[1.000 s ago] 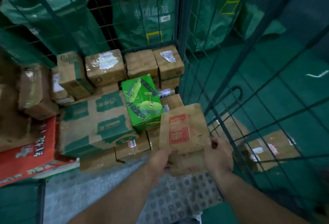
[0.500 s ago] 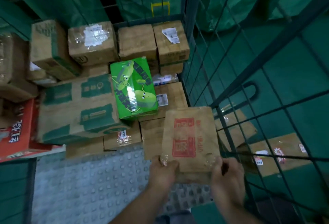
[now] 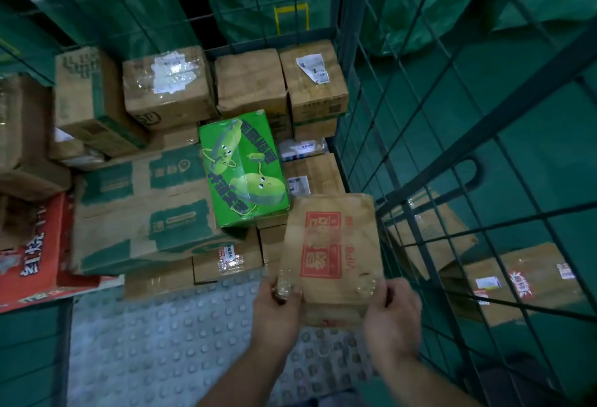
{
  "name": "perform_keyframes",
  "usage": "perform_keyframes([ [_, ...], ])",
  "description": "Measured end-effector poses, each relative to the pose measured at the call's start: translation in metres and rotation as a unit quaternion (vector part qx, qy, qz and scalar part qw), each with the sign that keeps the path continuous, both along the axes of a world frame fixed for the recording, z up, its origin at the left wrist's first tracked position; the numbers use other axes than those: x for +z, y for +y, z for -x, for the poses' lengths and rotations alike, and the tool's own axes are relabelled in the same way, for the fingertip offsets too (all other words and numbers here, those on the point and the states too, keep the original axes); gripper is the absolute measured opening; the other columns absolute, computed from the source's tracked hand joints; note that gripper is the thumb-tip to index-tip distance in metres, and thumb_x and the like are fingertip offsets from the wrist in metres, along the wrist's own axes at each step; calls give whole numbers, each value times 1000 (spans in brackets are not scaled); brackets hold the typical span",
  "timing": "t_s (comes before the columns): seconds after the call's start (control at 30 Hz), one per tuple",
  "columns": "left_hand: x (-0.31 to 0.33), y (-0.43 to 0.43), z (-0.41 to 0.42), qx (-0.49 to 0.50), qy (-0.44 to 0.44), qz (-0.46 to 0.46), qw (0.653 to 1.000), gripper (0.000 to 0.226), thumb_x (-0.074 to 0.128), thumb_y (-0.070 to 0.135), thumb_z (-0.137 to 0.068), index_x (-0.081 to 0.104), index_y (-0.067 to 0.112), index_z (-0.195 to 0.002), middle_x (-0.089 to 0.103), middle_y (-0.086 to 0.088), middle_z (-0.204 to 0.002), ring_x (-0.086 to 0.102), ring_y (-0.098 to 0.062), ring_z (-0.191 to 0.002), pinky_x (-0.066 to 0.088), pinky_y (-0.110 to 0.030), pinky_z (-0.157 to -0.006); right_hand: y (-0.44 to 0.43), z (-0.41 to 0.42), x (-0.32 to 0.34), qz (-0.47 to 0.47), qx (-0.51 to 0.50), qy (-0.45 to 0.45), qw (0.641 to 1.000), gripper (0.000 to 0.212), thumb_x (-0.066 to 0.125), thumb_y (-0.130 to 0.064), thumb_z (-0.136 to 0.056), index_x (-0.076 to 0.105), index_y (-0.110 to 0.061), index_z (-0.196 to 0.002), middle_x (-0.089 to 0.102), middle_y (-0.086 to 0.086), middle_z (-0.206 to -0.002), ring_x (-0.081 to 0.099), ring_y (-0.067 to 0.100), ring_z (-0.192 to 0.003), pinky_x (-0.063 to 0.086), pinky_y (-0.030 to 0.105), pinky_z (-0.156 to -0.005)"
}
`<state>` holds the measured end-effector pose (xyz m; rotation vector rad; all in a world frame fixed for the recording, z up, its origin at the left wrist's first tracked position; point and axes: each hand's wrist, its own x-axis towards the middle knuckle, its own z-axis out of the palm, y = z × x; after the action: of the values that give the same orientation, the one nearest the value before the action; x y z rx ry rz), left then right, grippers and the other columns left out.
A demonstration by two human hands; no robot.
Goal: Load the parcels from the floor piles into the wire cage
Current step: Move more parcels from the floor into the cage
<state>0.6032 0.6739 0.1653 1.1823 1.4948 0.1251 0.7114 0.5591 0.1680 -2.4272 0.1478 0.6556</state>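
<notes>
A brown cardboard parcel with a red printed panel (image 3: pixel 332 245) lies low at the front right of the wire cage, against its right mesh wall (image 3: pixel 371 135). My left hand (image 3: pixel 276 306) grips its near left corner and my right hand (image 3: pixel 392 313) grips its near right corner. Just beyond it sits a bright green box with cartoon beans (image 3: pixel 244 167) on a stack of brown parcels. A large carton with green print (image 3: pixel 142 206) lies to the left.
Several brown cartons (image 3: pixel 168 83) are packed along the cage's back. A red box (image 3: pixel 30 254) sits at the left. The studded grey cage floor (image 3: pixel 161 342) shows in front. Outside the mesh on the right, two parcels (image 3: pixel 517 280) lie on the green floor.
The parcel has gone down and forward, from tilted up in my hands to lying nearly flat by the right wall. My view has tipped downward and closer to the stack.
</notes>
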Motion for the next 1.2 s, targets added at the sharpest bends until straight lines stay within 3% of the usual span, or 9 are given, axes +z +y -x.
perform_keyframes([
  [0.23, -25, 18, -46, 21, 1, -28, 999, 24, 68, 38, -77, 64, 36, -101, 73, 9, -95, 70, -13, -90, 57, -34, -82, 28, -55, -17, -24, 12, -74, 997, 20, 42, -36, -106, 54, -23, -95, 52, 3, -105, 53, 25, -96, 44, 37, -77],
  [0.47, -63, 35, -79, 17, 63, -104, 992, 30, 50, 69, -67, 50, 60, -96, 70, 15, -88, 70, -17, -86, 59, -43, -83, 67, -91, -31, -80, 6, -131, 988, 19, 42, -29, -106, 54, -22, -92, 54, 4, -101, 57, 29, -99, 44, 36, -80],
  [0.57, -39, 44, -100, 51, 7, -113, 992, 18, 68, 42, -87, 56, 48, -100, 68, 21, -89, 70, -12, -89, 52, -28, -85, 86, -101, -25, -125, -10, -134, 983, 16, 43, -29, -106, 56, -22, -101, 51, 1, -111, 52, 15, -85, 39, 25, -76],
  [0.67, -41, 47, -112, 51, -52, -87, 994, 52, 68, 15, -94, 46, 22, -141, 67, 25, -102, 65, 9, -90, 43, -12, -84, 105, -112, -41, -135, -36, -102, 985, 20, 46, -27, -106, 56, -22, -122, 53, -1, -121, 54, 7, -81, 39, 9, -68],
  [0.77, -53, 47, -106, 30, -86, -46, 995, 56, 66, 1, -91, 44, 19, -139, 68, 5, -121, 67, -2, -105, 51, -33, -103, 122, -124, -85, -158, -41, 45, 986, 48, 55, -22, -99, 44, -27, -145, 56, 5, -134, 60, 25, -109, 43, 26, -90],
  [0.9, -67, 38, -79, -10, -1, -11, 1000, 35, 66, 7, -91, 65, 43, -90, 60, 20, -85, 66, 5, -77, 49, -13, -74, 123, -135, -130, -92, -43, 194, 976, 57, 64, -14, -87, 39, -23, -138, 58, 10, -129, 60, 33, -111, 53, 48, -101],
  [1.03, -85, 30, -50, -10, 6, 41, 999, 20, 61, 2, -95, 67, 18, -105, 66, -2, -100, 61, -13, -86, 45, -7, -62, 118, -124, -141, -116, -46, 144, 982, 43, 54, -6, -85, 47, -26, -123, 64, 7, -114, 63, 30, -99, 56, 45, -92],
  [1.13, -87, 22, -44, -19, -11, 79, 997, 17, 56, 12, -99, 67, 21, -109, 68, 2, -99, 61, -9, -80, 44, -12, -57, 121, -110, -128, -167, -75, 104, 978, 52, 50, 2, -87, 47, -27, -130, 64, 5, -112, 63, 27, -97, 52, 35, -84],
  [1.2, -90, 15, -43, -30, -13, 89, 995, 17, 55, 16, -100, 68, 24, -106, 67, 8, -89, 63, -10, -78, 44, -16, -56, 115, -103, -124, -157, -44, 80, 983, 65, 48, 2, -88, 42, -33, -142, 63, 4, -127, 61, 29, -112, 51, 39, -97],
])
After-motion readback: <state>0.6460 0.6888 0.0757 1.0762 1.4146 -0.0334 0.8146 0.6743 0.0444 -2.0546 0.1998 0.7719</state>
